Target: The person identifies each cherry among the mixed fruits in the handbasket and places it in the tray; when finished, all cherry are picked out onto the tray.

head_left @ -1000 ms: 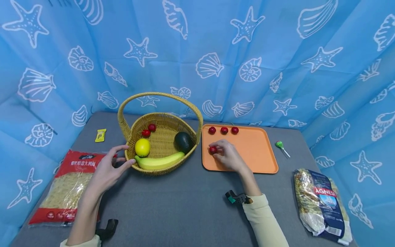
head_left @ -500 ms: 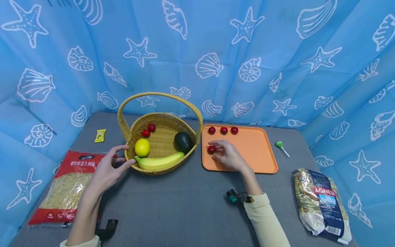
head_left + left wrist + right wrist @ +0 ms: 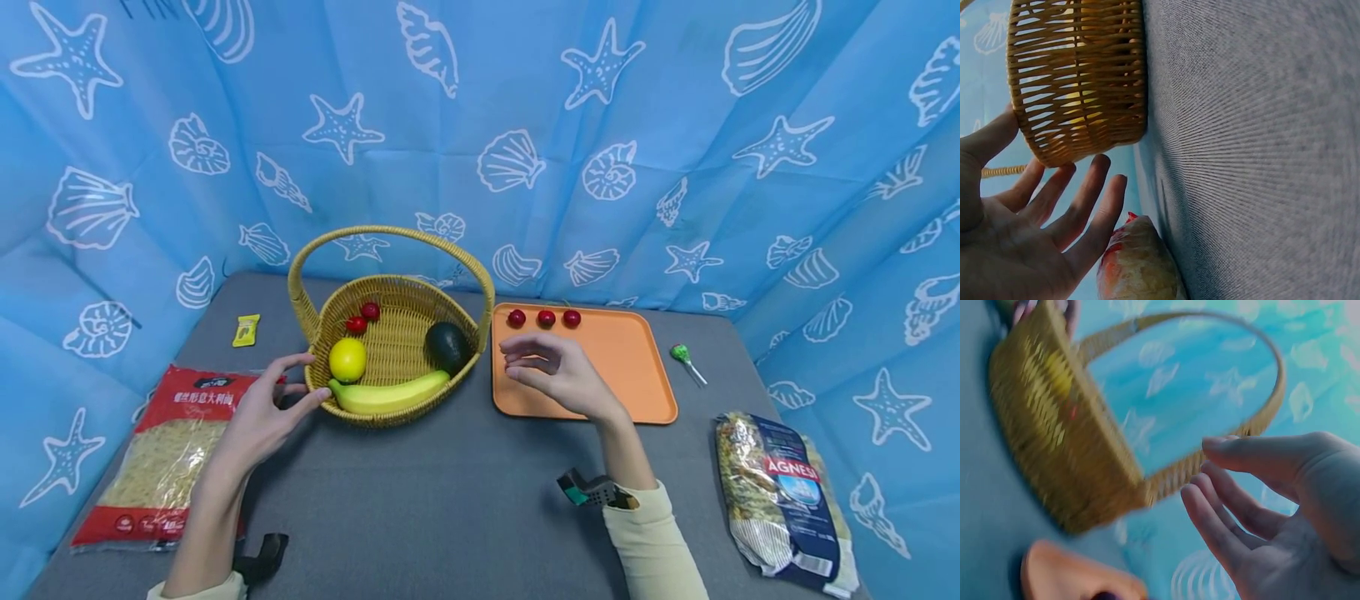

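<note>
Three cherries [image 3: 546, 318] lie in a row along the far side of the orange tray [image 3: 630, 375]. Compared with half a second ago, the right hand [image 3: 558, 375] has risen from a fourth; its fingers are loosely bent, nothing visible between them and the thumb. Probably that cherry is already placed on the tray, hidden below. The left hand [image 3: 262, 412], spread wide, touches the basket [image 3: 397, 333]. Grey cloth [image 3: 420, 508] is underneath; blue shell-printed curtain [image 3: 450, 150] hangs behind

The basket [image 3: 393, 343] was rough, woven wicker, the tray [image 3: 632, 362] smooth, matt plastic, the cherries [image 3: 546, 318] glossy; the surface [image 3: 442, 517] was matt, woven cloth, and the pasta bags [image 3: 176, 450] were shiny plastic film.
</note>
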A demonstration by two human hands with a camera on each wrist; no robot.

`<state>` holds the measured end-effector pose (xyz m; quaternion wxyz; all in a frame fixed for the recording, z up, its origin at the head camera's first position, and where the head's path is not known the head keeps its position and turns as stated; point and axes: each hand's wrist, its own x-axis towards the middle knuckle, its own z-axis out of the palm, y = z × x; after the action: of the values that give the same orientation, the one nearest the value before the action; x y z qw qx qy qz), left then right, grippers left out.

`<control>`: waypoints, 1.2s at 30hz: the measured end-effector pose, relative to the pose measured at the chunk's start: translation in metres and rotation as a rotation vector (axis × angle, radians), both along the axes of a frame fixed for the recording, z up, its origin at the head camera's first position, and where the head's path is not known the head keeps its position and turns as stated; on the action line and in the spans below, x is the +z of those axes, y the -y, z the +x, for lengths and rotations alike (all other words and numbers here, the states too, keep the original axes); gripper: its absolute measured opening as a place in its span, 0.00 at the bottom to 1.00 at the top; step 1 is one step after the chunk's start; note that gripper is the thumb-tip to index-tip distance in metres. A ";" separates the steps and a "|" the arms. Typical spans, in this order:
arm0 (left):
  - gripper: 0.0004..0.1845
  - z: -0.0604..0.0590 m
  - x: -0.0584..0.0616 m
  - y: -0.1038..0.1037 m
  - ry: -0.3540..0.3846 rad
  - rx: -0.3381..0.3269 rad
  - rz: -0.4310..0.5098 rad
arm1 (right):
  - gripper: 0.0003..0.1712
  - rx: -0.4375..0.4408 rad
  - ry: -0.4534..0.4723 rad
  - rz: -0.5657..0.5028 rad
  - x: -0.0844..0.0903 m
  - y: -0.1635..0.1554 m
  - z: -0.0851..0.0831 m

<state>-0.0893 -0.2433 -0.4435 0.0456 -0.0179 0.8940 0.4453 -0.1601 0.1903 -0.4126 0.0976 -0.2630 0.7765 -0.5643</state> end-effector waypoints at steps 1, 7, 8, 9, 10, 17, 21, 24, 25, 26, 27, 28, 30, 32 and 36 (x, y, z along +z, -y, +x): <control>0.39 0.000 0.000 0.000 0.000 0.000 0.001 | 0.21 0.019 -0.018 -0.011 0.004 0.004 0.002; 0.38 0.000 -0.001 0.000 -0.001 0.000 0.004 | 0.19 0.153 -0.036 -0.065 0.022 0.045 0.005; 0.38 0.000 -0.001 0.000 -0.002 0.000 0.004 | 0.19 0.168 -0.022 -0.073 0.024 0.053 0.004; 0.38 0.000 -0.001 0.000 -0.003 0.000 0.004 | 0.18 0.178 -0.013 -0.078 0.024 0.062 0.001; 0.38 0.000 -0.001 0.000 -0.003 0.000 0.004 | 0.18 0.183 0.000 -0.080 0.025 0.072 -0.002; 0.38 0.001 -0.001 0.000 -0.004 -0.003 0.003 | 0.19 0.130 0.043 -0.015 0.018 0.133 -0.044; 0.38 0.001 -0.001 0.000 0.000 -0.001 0.000 | 0.20 0.078 0.112 0.041 0.011 0.159 -0.068; 0.39 0.001 -0.001 0.000 0.003 -0.001 -0.001 | 0.21 0.049 0.172 0.065 0.004 0.176 -0.082; 0.39 0.001 -0.001 0.000 0.003 -0.001 -0.001 | 0.21 0.044 0.195 0.067 0.001 0.181 -0.086; 0.39 0.001 -0.001 0.000 0.004 -0.001 -0.001 | 0.22 0.044 0.216 0.069 -0.001 0.186 -0.089; 0.39 0.001 -0.001 0.000 0.005 0.000 -0.002 | 0.22 0.042 0.233 0.074 -0.004 0.191 -0.091; 0.39 0.001 -0.001 0.000 0.004 0.000 -0.002 | 0.23 0.041 0.242 0.089 -0.006 0.195 -0.093; 0.39 0.001 -0.001 0.000 0.004 0.001 -0.003 | 0.24 0.049 0.262 0.113 -0.011 0.202 -0.096; 0.38 0.001 -0.001 0.000 0.001 0.001 -0.002 | 0.26 0.062 0.271 0.158 -0.015 0.208 -0.097; 0.38 0.001 -0.001 -0.001 -0.007 -0.001 0.000 | 0.30 0.100 0.280 0.221 -0.023 0.215 -0.097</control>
<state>-0.0883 -0.2426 -0.4444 0.0428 -0.0162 0.8942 0.4454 -0.2574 -0.0252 -0.4353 0.2609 -0.2077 0.7986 -0.5010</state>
